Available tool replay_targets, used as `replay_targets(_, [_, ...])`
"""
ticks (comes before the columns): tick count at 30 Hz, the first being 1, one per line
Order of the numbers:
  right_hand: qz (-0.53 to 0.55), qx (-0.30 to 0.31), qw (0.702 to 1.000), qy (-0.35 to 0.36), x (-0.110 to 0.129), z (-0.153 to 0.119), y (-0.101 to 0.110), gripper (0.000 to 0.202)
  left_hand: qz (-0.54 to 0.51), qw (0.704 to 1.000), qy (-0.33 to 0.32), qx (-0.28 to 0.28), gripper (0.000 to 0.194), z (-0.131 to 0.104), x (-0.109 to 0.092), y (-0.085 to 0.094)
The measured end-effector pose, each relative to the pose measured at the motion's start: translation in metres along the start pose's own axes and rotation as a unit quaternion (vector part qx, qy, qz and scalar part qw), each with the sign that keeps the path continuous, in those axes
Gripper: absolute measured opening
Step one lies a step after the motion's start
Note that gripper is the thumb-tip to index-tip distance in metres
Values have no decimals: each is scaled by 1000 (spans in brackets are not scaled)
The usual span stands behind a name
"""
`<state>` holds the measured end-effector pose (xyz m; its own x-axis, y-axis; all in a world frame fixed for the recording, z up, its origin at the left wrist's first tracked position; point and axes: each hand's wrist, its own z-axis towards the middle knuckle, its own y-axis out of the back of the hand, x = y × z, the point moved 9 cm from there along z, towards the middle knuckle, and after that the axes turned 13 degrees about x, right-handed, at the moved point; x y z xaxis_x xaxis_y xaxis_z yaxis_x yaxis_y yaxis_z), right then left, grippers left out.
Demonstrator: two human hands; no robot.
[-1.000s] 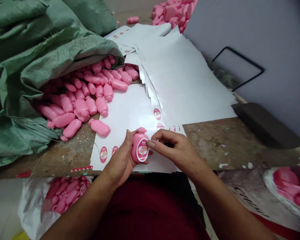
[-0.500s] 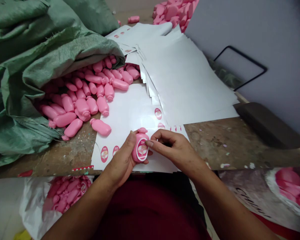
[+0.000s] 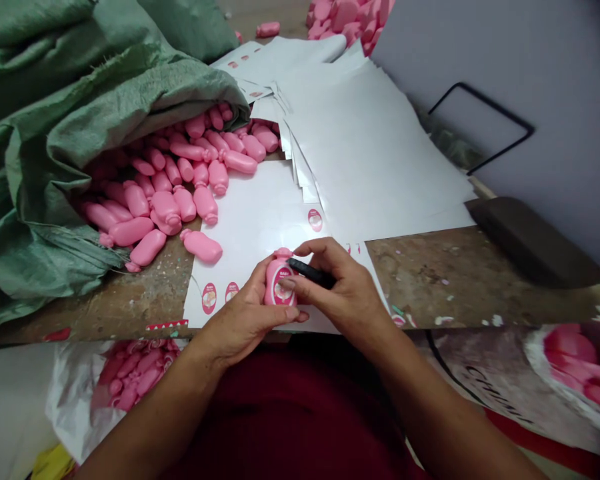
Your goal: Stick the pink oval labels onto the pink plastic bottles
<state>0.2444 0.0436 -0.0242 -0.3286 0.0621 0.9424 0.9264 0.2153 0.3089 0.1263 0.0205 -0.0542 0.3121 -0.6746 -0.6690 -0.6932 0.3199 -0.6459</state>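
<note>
Thumb shift: since the earlier frame the left hand [image 3: 240,320] has brought its thumb down across the lower front of the pink bottle [image 3: 271,287], and a black tool [image 3: 313,273] now shows in the right hand [image 3: 353,287].
Left fingers: clamped round the bottle, just below frame centre, its neck pointing up the frame.
Right fingers: closed on the black tool, its tip by the upper edge of the oval label [image 3: 283,273]; the thumb lies over the label's middle.
Label work: the label looks seated on the bottle and in the midst of being pressed or smoothed, as far as one can judge. Any further press calls for a steady left grip and the tool tip kept off the print.
Label sheet: white sheet [image 3: 250,213] under and beyond the hands, with printed ovals at its lower left and upper right.
Bottle heap: pink heap [image 3: 163,207] at left of centre, spilling from the green sack [image 3: 25,133]; one loose bottle [image 3: 203,246] lies on the sheet's left side.
Table edge: near rim runs just beneath the hands, so little depth there.
Elbow room: widest over the brown tabletop [image 3: 430,280] at right, bounded by blank sheets [image 3: 375,147] above and a dark block [image 3: 535,243].
</note>
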Motion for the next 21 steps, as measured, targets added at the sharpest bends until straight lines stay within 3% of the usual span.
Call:
replay_targets(2, [16,12,1000,5,-1,2,-5,29,40,999,14,-5,75,-19,-3,12])
replay_targets(5, [-2,1,1000,4,-7,2,-1,27,190,974,117,-42,76,-87,-11,50])
replay_targets(7, [-16,-10,1000,2,-13,1,5,28,311,927,184,-98,68,-147,-25,80])
replay_targets(9, [-29,-12,1000,0,-17,1,9,30,456,853,176,-184,62,-190,-56,100])
replay_targets(10, [-40,-6,999,0,-17,1,9,31,515,813,155,-222,59,-200,-73,102])
replay_targets(12, [-72,16,997,0,-15,2,4,30,599,750,94,-264,53,-189,-100,96])
replay_targets(15, [-135,48,990,0,-6,3,-12,30,667,702,9,-251,49,-119,-121,77])
replay_targets(18, [-207,87,974,6,0,3,-33,25,738,625,34,-254,49,-49,-125,77])
replay_targets(20, [-262,93,960,21,1,3,-42,22,769,578,54,-267,43,-25,-124,84])
replay_targets(21, [-287,87,953,31,1,3,-44,21,772,571,43,-276,40,-20,-125,86])
